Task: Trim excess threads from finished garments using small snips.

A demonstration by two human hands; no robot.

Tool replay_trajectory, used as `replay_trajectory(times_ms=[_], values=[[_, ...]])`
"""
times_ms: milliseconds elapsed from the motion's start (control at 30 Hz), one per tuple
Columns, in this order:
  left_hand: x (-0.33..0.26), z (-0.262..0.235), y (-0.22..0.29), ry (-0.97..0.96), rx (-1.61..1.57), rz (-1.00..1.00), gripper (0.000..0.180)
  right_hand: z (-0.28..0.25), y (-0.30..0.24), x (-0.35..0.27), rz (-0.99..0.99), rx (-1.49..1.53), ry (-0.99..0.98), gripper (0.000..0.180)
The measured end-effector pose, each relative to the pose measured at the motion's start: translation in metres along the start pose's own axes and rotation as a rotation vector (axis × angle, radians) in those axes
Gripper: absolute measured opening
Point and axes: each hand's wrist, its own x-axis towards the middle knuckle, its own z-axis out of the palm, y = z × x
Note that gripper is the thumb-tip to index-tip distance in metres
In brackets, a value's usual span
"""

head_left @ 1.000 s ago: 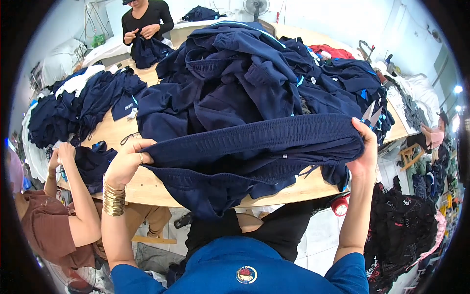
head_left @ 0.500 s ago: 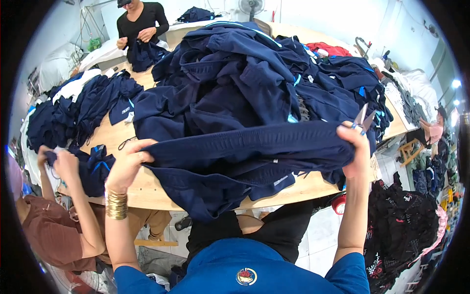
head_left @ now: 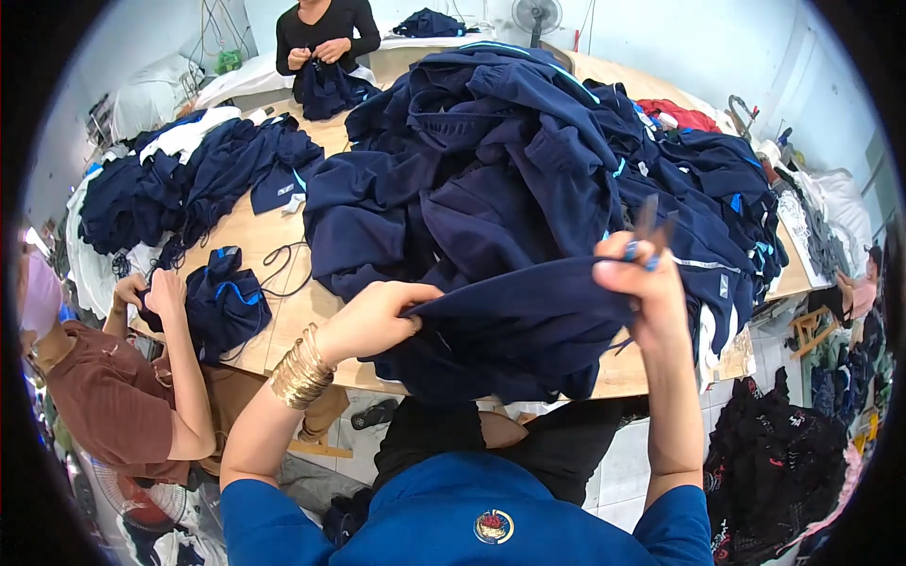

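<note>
A pair of navy trousers (head_left: 524,330) is stretched between my hands in front of the table edge, one edge of the cloth pulled nearly straight. My left hand (head_left: 376,321), with gold bangles on its wrist, grips that edge at one end. At the other end my right hand (head_left: 653,297) is closed on the cloth. The same hand carries blue-handled scissors (head_left: 649,224), blades pointing up and blurred by motion. Behind the trousers rises a big heap of navy garments (head_left: 481,189).
Navy and white clothes (head_left: 193,184) lie at the table's (head_left: 283,325) left. A co-worker in brown (head_left: 113,406) handles navy cloth at left; another in black (head_left: 330,33) does so at the far side. Black patterned fabric (head_left: 779,462) hangs low at right.
My hands have come closer together, the left moving right, and the wide-stretched waistband has given way to a shorter held edge. The view has shifted, so the table contents appear farther right.
</note>
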Motion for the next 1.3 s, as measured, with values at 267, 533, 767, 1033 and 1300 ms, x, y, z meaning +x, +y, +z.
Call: replay_trajectory(times_ms=[267, 533, 767, 1033, 1300], values=[[-0.065, -0.043, -0.047, 0.418, -0.470, -0.254, 0.037, -0.035, -0.015, -0.010, -0.006, 0.317, 0.350, 0.008], [-0.061, -0.050, -0.031, 0.428, -0.698, -0.204, 0.029, -0.041, -0.006, -0.007, 0.010, 0.313, 0.343, 0.005], [-0.055, -0.047, -0.018, 0.509, -0.676, -0.239, 0.018, -0.046, -0.004, -0.008, 0.009, 0.258, 0.295, 0.006], [-0.052, -0.047, -0.028, 0.480, -0.705, -0.281, 0.017, -0.046, 0.002, -0.006, 0.052, 0.239, 0.258, 0.006], [-0.047, -0.044, -0.049, 0.511, -0.583, -0.291, 0.024, -0.039, 0.010, 0.001, 0.051, 0.233, 0.213, 0.006]])
